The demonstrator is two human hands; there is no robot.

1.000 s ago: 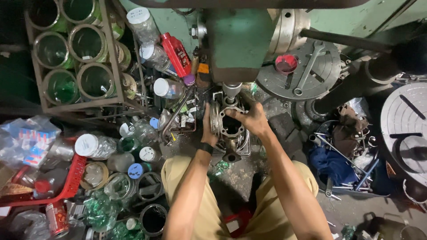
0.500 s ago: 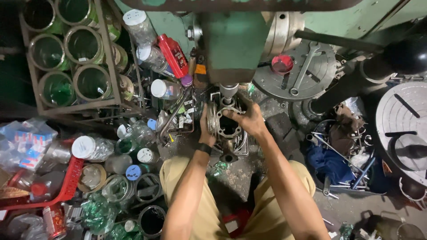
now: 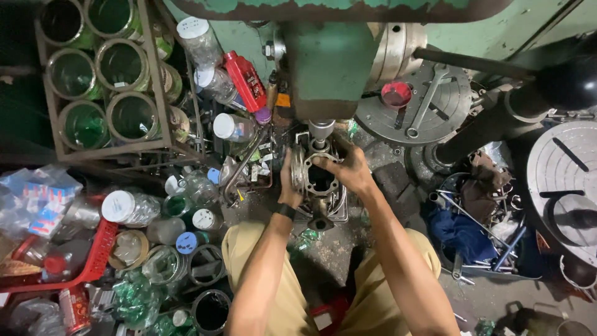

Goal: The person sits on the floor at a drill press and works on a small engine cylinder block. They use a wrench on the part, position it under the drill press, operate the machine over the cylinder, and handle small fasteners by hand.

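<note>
A grey metal engine cylinder point(image 3: 318, 180) with a round bore stands under the spindle point(image 3: 321, 132) of a green drill press point(image 3: 329, 62). My left hand point(image 3: 288, 182) grips its left side, a dark band on the wrist. On the cylinder's upper right rim lies my right hand point(image 3: 348, 169), fingers curled over the edge of the bore. Both forearms reach up from my lap in tan trousers.
A metal rack of green-tinted jars point(image 3: 106, 81) fills the upper left. Plastic bottles point(image 3: 127, 207), a red bottle point(image 3: 245, 79) and a red basket point(image 3: 93, 261) crowd the left floor. A round chuck plate with a wrench point(image 3: 429, 99) and a blue tray of tools point(image 3: 479, 236) lie right.
The view has shifted slightly. My hands stay on the cylinder, the right hand sliding a little over its top rim.
</note>
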